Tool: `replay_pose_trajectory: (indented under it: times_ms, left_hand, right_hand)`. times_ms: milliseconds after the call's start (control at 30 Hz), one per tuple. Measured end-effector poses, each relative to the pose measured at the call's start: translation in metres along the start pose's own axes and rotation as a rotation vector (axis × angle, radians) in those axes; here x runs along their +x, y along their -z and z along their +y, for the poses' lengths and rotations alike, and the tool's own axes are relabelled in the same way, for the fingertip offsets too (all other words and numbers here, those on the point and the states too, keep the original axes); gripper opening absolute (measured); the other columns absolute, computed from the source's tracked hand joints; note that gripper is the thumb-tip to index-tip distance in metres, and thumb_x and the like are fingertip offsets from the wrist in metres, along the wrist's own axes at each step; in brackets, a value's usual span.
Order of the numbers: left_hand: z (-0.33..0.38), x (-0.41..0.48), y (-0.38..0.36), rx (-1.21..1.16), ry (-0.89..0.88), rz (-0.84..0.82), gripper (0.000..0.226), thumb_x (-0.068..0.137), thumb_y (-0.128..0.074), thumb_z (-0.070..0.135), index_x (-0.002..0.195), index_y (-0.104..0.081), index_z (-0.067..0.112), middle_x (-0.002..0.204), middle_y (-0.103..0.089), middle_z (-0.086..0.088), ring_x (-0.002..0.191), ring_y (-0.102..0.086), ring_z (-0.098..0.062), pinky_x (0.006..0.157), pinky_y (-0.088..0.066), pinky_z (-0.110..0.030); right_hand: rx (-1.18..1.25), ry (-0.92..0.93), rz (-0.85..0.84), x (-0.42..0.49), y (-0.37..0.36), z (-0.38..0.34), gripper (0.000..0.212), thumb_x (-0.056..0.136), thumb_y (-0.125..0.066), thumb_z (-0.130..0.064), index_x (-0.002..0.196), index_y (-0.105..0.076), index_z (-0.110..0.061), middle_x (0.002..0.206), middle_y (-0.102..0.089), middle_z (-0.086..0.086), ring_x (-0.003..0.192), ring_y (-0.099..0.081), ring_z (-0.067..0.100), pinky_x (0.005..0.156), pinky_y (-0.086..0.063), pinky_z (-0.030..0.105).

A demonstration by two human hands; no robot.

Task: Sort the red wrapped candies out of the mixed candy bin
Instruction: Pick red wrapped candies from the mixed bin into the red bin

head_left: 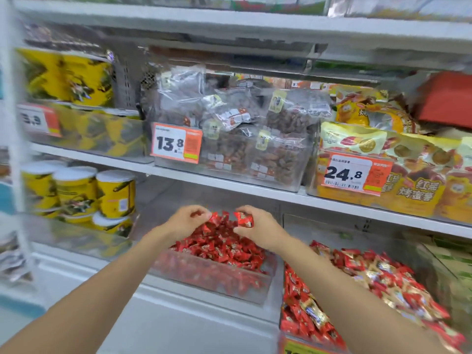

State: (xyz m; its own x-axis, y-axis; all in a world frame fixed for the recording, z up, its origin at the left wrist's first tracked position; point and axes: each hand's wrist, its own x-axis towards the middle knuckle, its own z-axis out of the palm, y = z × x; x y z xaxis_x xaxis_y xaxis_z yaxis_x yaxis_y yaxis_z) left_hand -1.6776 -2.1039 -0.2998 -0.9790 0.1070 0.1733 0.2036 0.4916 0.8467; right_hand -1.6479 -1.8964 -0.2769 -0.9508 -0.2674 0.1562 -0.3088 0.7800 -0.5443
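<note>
Two red candies (244,219), one pinched in left hand (190,222), one in right hand (259,229) (yellow cans (116,194) nearby).

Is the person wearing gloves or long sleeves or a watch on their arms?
No gloves: the left hand and right hand are bare. The left arm and right arm are bare too, with no sleeve showing right down to the picture's edge. No watch, ring or bracelet shows.
</note>
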Motion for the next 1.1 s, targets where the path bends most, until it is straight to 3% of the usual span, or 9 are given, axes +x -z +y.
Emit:
replay_pose_trajectory:
  times_ms: [100, 233, 400, 533, 667, 767, 900, 1000, 1100]
  left_hand:
    - [-0.021, 0.006, 0.000, -0.004, 0.041, -0.047, 0.017, 0.092, -0.060, 0.015, 0.107, -0.067, 0.008, 0.097, -0.063, 0.003, 0.088, -0.059, -0.008, 0.070, -0.040, -0.007]
    - [-0.016, -0.010, -0.011, -0.025, -0.014, 0.018, 0.017, 0.090, -0.060, 0.004, 0.106, -0.066, 0.001, 0.104, -0.064, -0.007, 0.097, -0.057, -0.015, 0.083, -0.038, -0.016]
    - [0.040, -0.051, -0.060, -0.094, -0.088, -0.098, 0.023, 0.095, -0.055, 0.016, 0.115, -0.064, 0.008, 0.108, -0.064, 0.002, 0.101, -0.058, -0.008, 0.075, -0.040, -0.001]
    - [0.083, -0.080, -0.112, -0.160, -0.070, -0.199, 0.038, 0.095, -0.055, 0.029, 0.129, -0.053, 0.013, 0.123, -0.057, 0.003, 0.112, -0.053, -0.009, 0.091, -0.038, -0.015]
    - [0.086, -0.097, -0.144, -0.076, -0.087, -0.170, 0.046, 0.091, -0.060, 0.020, 0.135, -0.047, 0.018, 0.129, -0.046, 0.005, 0.109, -0.046, -0.006, 0.089, -0.034, -0.017]
    - [0.086, -0.100, -0.147, -0.101, -0.101, -0.114, 0.040, 0.091, -0.060, 0.013, 0.130, -0.052, 0.019, 0.125, -0.051, 0.006, 0.110, -0.047, -0.007, 0.076, -0.036, -0.006]
    - [0.085, -0.101, -0.149, -0.125, -0.123, -0.083, 0.033, 0.091, -0.059, 0.011, 0.124, -0.055, 0.019, 0.113, -0.054, 0.014, 0.105, -0.047, -0.002, 0.072, -0.031, 0.008]
    - [0.083, -0.099, -0.150, -0.101, -0.152, -0.080, 0.029, 0.090, -0.062, 0.012, 0.116, -0.057, 0.022, 0.106, -0.056, 0.017, 0.101, -0.050, -0.003, 0.075, -0.034, 0.001]
    - [0.083, -0.090, -0.149, 0.155, -0.246, -0.004, 0.034, 0.082, -0.071, 0.014, 0.113, -0.061, 0.025, 0.116, -0.058, 0.007, 0.109, -0.049, -0.010, 0.091, -0.036, -0.021]
  right_hand:
    - [-0.174, -0.030, -0.177, 0.012, -0.007, 0.003, 0.079, 0.083, -0.073, -0.034, 0.147, -0.033, -0.013, 0.152, -0.036, 0.005, 0.140, -0.033, 0.020, 0.110, -0.024, 0.023]
    - [-0.160, 0.050, 0.013, -0.015, 0.015, 0.022, 0.049, 0.091, -0.064, -0.028, 0.136, -0.050, -0.019, 0.142, -0.049, 0.000, 0.133, -0.042, 0.016, 0.108, -0.028, 0.023]
    - [-0.157, -0.026, 0.089, -0.097, 0.058, 0.064, 0.034, 0.093, -0.061, -0.027, 0.126, -0.057, -0.028, 0.125, -0.056, -0.010, 0.121, -0.050, 0.007, 0.098, -0.034, 0.018]
    - [-0.053, -0.009, -0.165, -0.144, 0.053, 0.081, 0.030, 0.087, -0.070, -0.032, 0.116, -0.064, -0.031, 0.119, -0.061, -0.017, 0.114, -0.053, -0.003, 0.094, -0.040, 0.013]
    - [-0.073, 0.124, -0.413, -0.153, 0.017, 0.093, 0.055, 0.087, -0.070, -0.029, 0.137, -0.052, -0.021, 0.137, -0.053, -0.005, 0.124, -0.045, 0.006, 0.106, -0.029, 0.014]
    - [-0.271, 0.039, -0.342, -0.145, 0.010, 0.112, 0.062, 0.084, -0.067, -0.047, 0.140, -0.046, -0.028, 0.136, -0.047, 0.003, 0.129, -0.038, 0.021, 0.113, -0.025, 0.038]
    - [-0.380, -0.079, -0.195, -0.137, 0.031, 0.139, 0.060, 0.089, -0.061, -0.046, 0.142, -0.041, -0.026, 0.141, -0.044, 0.007, 0.132, -0.039, 0.025, 0.112, -0.027, 0.041]
    - [-0.403, -0.205, -0.098, -0.147, 0.068, 0.169, 0.062, 0.090, -0.061, -0.044, 0.144, -0.039, -0.024, 0.148, -0.040, 0.010, 0.134, -0.040, 0.027, 0.112, -0.032, 0.039]
    - [-0.134, -0.323, -0.024, -0.163, 0.099, 0.184, 0.064, 0.089, -0.064, -0.041, 0.145, -0.039, -0.020, 0.151, -0.037, 0.003, 0.138, -0.035, 0.023, 0.113, -0.030, 0.035]
